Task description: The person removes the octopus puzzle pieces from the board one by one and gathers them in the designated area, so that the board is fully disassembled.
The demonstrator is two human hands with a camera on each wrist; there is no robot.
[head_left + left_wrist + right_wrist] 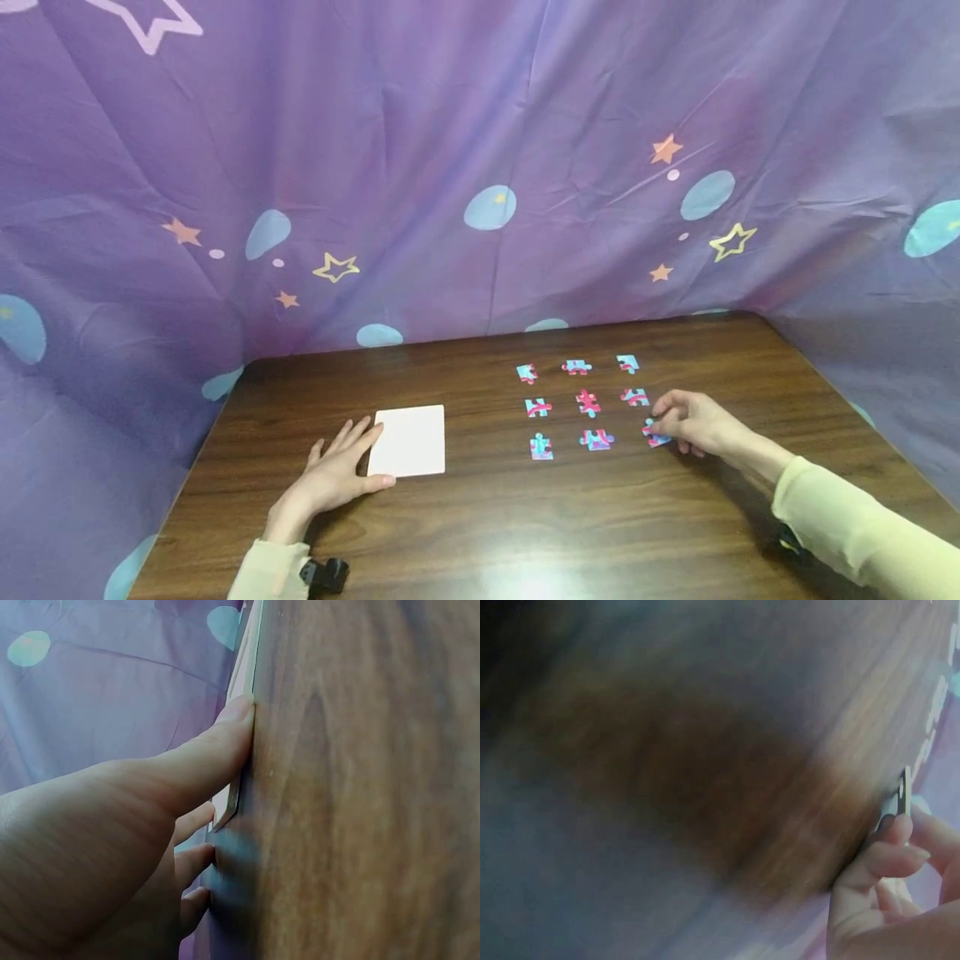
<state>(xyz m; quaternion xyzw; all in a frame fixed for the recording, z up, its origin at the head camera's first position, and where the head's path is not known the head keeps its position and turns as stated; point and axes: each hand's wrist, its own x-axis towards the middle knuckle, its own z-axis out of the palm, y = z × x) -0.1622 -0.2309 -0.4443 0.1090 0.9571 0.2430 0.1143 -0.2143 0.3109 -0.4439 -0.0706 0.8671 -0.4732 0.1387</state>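
Observation:
My left hand (pixel 334 471) rests at the left side of a white square board (pixel 408 442), its fingers spread and fairly straight. The thumb touches the board's near corner, and the left wrist view shows the thumb (pixel 225 739) against the board's edge (pixel 229 799). On the right, my right hand (pixel 697 425) pinches a blue and pink jigsaw piece (pixel 656 434) between thumb and finger at the near right end of a group of pieces. That piece stands on edge in the right wrist view, a thin slab (pixel 905 791); whether it touches the table cannot be told.
Several other jigsaw pieces lie apart in three rows, among them a pink centre piece (pixel 588 403), a near middle piece (pixel 597 440) and a far right piece (pixel 627 363). The brown wooden table (pixel 480 517) ends at a purple patterned curtain (pixel 420 167).

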